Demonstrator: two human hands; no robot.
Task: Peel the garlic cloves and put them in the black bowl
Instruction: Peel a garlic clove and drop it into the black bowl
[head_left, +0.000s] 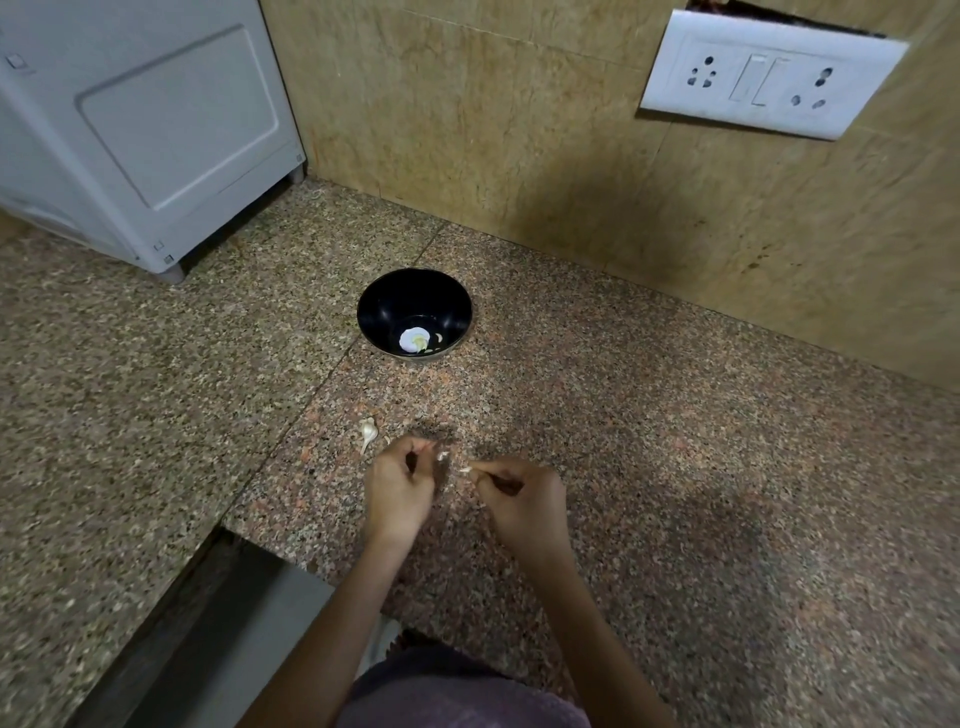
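From where I watch, the task looks partly done. Furthest left of the task's things, one papery white unpeeled garlic clove (368, 431) lies on the speckled brown granite counter (675, 467), just beyond my left hand (402, 488). Its long axis runs roughly from the wall toward me, plump end away and thin tail pointing at the near edge, leaning a little left.

The left hand has its fingers curled and pinches a small pale garlic piece (442, 456) at the fingertips. Further back, near the wall, the round glossy black bowl (384, 304) stands upright with a few pale peeled cloves (415, 340) at its bottom, so some of the work is finished.

The right hand (519, 499) is curled too and nips a pale sliver (466, 470) close to the other piece. I cannot tell which is clove and which is skin.

I judge that the held clove remains to be finished and dropped in, then the lying one.
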